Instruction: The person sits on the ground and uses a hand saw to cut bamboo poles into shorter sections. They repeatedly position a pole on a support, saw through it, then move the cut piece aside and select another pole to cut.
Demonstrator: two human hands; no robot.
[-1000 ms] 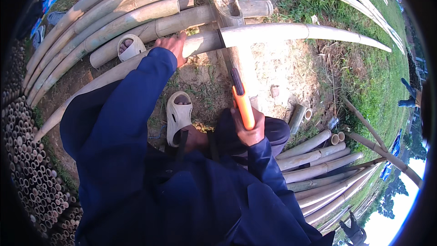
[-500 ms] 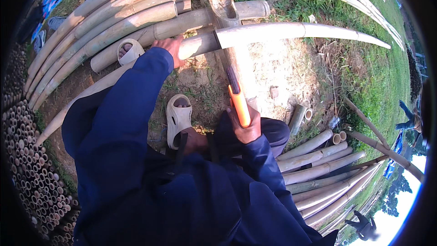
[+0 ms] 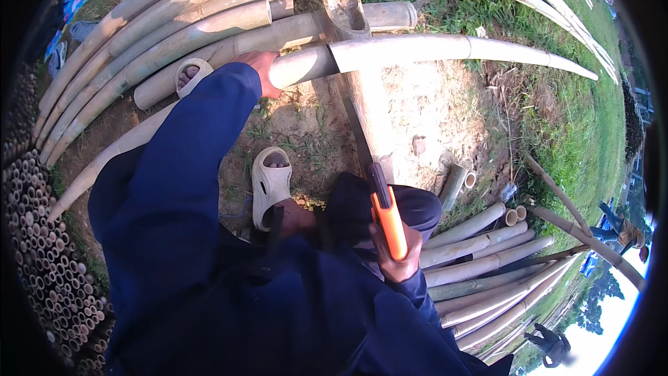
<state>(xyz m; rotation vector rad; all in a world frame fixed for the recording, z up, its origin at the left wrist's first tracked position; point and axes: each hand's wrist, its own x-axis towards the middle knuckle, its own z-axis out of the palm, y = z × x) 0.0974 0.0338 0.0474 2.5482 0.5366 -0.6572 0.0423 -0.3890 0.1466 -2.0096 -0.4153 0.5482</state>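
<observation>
A long bamboo pole (image 3: pixel 410 50) lies crosswise in front of me, resting over another bamboo length (image 3: pixel 369 111) that runs toward me. My left hand (image 3: pixel 261 73) is closed over the pole, left of the place where the blade crosses it. In my right hand (image 3: pixel 398 254) is a hand saw (image 3: pixel 391 223) with an orange and black handle, gripped close to my right knee. Its dark blade stretches away from me to the pole, where a dark line marks the cut. How deep the cut runs I cannot tell.
Several thick bamboo poles (image 3: pixel 202 38) lie at the far left, and a stack of cut bamboo ends (image 3: pixel 59 264) fills the near left. More poles (image 3: pixel 487 261) lie at the right. A short bamboo piece (image 3: pixel 454 188) rests on the dirt. Other people (image 3: pixel 623 230) are at the right edge.
My right hand has pulled the saw back toward me and slightly right, so more of the blade shows. My left hand stays on the pole.
</observation>
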